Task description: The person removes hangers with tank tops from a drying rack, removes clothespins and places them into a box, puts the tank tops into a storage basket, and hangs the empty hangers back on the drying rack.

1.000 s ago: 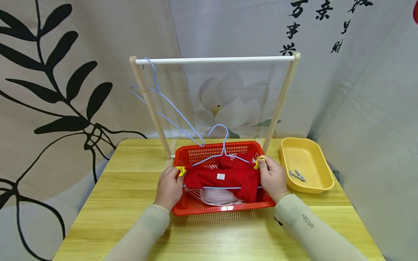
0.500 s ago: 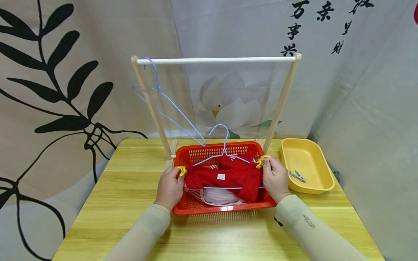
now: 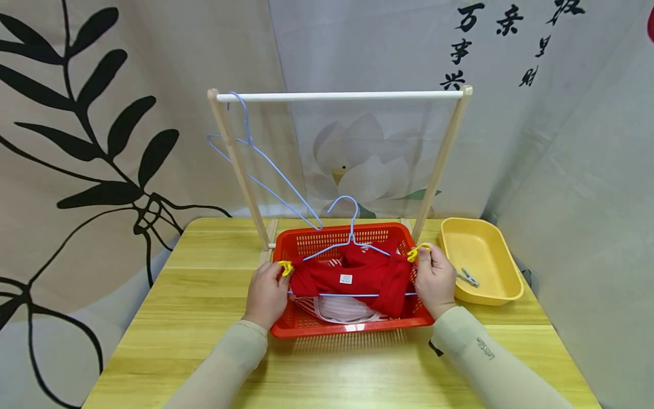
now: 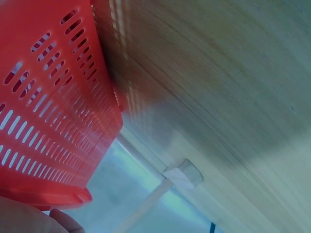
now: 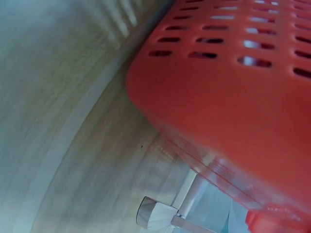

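In the head view a red garment (image 3: 375,284) with a white label lies over a light-blue hanger (image 3: 352,230) in the red basket (image 3: 352,328). My left hand (image 3: 267,292) pinches a yellow clothes peg (image 3: 286,267) at the garment's left shoulder. At the other side my right hand (image 3: 435,281) pinches a second yellow clothes peg (image 3: 419,251), just beyond the garment's right edge; whether it touches the cloth I cannot tell. Below the red cloth lies pale striped fabric (image 3: 347,309). The wrist views mostly catch the basket's outer walls (image 4: 63,97).
A wooden rack with a white rod (image 3: 342,96) stands behind the basket. From its left end hangs a second blue hanger (image 3: 283,177). To the right, a yellow tray (image 3: 472,227) holds grey metal clothes pegs (image 3: 467,277). The wooden table (image 3: 214,318) extends in front.
My right hand has shifted outward to the right with its yellow peg, away from the garment's shoulder. My left hand and the garment have stayed nearly in place.
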Demonstrator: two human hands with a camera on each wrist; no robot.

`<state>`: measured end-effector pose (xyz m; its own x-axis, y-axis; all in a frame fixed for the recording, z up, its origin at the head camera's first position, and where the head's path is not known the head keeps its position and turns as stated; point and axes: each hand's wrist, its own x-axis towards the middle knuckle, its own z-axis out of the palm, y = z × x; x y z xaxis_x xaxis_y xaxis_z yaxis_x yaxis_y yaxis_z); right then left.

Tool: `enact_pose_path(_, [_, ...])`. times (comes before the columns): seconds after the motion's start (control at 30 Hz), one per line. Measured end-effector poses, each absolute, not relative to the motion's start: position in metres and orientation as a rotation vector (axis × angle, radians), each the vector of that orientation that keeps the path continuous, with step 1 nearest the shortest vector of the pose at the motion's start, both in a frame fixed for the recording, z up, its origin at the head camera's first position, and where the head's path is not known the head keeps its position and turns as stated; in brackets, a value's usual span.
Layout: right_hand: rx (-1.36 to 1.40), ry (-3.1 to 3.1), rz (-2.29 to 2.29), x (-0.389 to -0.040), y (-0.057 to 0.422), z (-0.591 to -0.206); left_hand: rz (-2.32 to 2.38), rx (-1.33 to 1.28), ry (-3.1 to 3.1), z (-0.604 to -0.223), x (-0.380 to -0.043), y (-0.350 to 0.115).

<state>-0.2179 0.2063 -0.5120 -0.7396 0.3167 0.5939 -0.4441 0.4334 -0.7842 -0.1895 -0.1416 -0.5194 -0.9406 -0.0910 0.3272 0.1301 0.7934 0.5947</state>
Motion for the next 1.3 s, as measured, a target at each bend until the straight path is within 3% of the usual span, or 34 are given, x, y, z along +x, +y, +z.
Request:
enact_pose_path(0.7, [0.000,-2.086,1.670,-0.225,0.222,-0.498,-0.825,-0.048,-2.653,-0.521,-0.190,-0.137])
enact_pose_path(1.0, [-0.057,-2.187,1.434,-0.227,0.254,-0.482,-0.793,-0.050,-2.678,-0.516,-0.189,-0.136])
enact_pose_path(1.3, [-0.098,-2.555,0.991,-0.234,0.313,-0.495,-0.785,-0.057,-2.671,-0.517,-0.190,-0.135])
